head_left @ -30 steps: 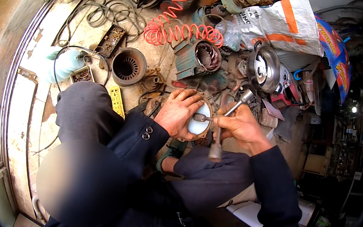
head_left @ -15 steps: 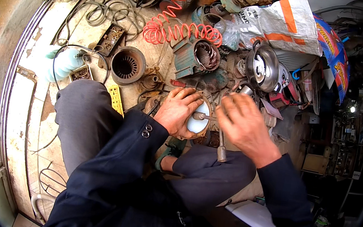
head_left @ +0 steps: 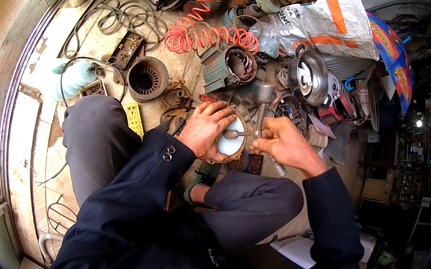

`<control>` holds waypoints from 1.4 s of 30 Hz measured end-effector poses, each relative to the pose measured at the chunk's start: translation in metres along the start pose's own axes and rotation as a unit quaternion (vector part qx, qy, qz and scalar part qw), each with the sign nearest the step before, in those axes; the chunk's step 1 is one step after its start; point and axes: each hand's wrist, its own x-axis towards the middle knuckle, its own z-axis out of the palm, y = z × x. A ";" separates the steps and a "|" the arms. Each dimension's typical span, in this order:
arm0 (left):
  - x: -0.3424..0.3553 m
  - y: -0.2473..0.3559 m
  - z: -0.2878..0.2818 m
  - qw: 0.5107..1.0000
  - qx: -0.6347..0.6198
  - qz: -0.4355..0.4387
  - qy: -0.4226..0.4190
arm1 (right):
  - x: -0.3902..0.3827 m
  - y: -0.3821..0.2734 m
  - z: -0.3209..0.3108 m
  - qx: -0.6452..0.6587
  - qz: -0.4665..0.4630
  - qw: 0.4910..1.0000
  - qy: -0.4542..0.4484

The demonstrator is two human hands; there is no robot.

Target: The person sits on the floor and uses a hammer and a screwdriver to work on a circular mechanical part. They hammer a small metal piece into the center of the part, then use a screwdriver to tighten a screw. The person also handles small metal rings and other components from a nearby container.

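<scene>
My left hand (head_left: 206,128) grips the rim of a round metal housing (head_left: 236,154) with a pale blue-white inner face (head_left: 228,145); its fingers lie over the far edge, the thumb along the near side. My right hand (head_left: 286,145) is closed around a T-shaped metal wrench (head_left: 262,111) at the housing's right edge. The wrench's shaft reaches leftward across the pale face, its rounded end near my left fingers. Its crossbar has a thick head pointing away from me and a thin end towards my knee. What the shaft's end engages cannot be made out.
Beyond my hands lie a rusty ring-shaped stator (head_left: 147,79), a green motor casing (head_left: 224,70) and a red coiled hose (head_left: 212,42). A steel pan (head_left: 311,76) and white sack (head_left: 334,27) are at the right. A yellow slotted piece (head_left: 134,118) lies beside my left knee.
The wrench has turned: its thick head pointed towards my knee and now points away. My right hand, blurred and with raised fingers before, now grips the crossbar. My left hand keeps its hold.
</scene>
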 end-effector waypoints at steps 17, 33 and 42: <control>0.000 0.003 -0.006 1.000 0.013 -0.011 -0.020 | -0.006 -0.034 0.033 -0.207 -0.027 0.968 0.139; -0.010 0.022 0.008 0.995 0.072 -0.034 0.059 | -0.013 0.002 0.029 0.161 0.170 0.955 0.181; -0.024 0.033 0.000 0.992 0.074 -0.089 0.056 | -0.007 -0.021 0.039 0.134 0.187 0.958 0.173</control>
